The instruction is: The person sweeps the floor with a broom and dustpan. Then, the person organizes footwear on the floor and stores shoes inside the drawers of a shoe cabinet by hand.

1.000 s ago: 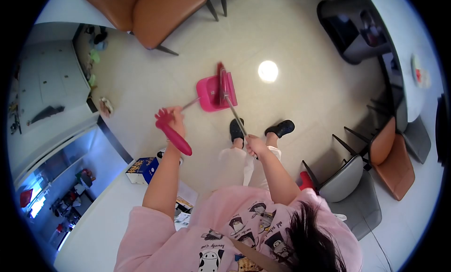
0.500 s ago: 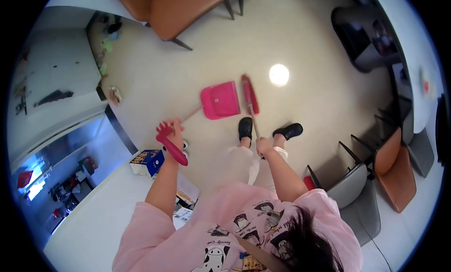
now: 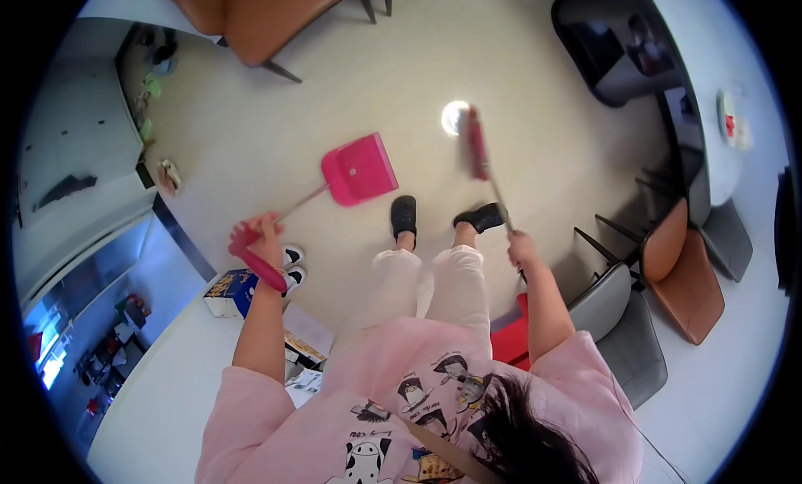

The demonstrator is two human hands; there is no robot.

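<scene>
A pink dustpan [image 3: 359, 171] lies on the floor left of centre, its thin handle running down to the left. My left hand [image 3: 266, 238] is closed round that handle near its dark pink grip end. On the right, my right hand [image 3: 523, 248] is wrapped round the metal stick of a broom. The broom's dark red head [image 3: 476, 146] is slightly blurred and stands to the right of the dustpan, apart from it, beside a bright light reflection on the floor.
Black clogs [image 3: 404, 217] are on the feet below the dustpan. A brown chair [image 3: 280, 20] stands at the top; grey [image 3: 626, 342] and brown chairs line the right. A black bin [image 3: 597, 50] is upper right. A blue box [image 3: 230, 293] and white-black shoes [image 3: 292, 267] are lower left.
The broom head has gone from over the dustpan to its right, away from it. My right hand has moved right with the stick. The dustpan now appears further left, tilted a little.
</scene>
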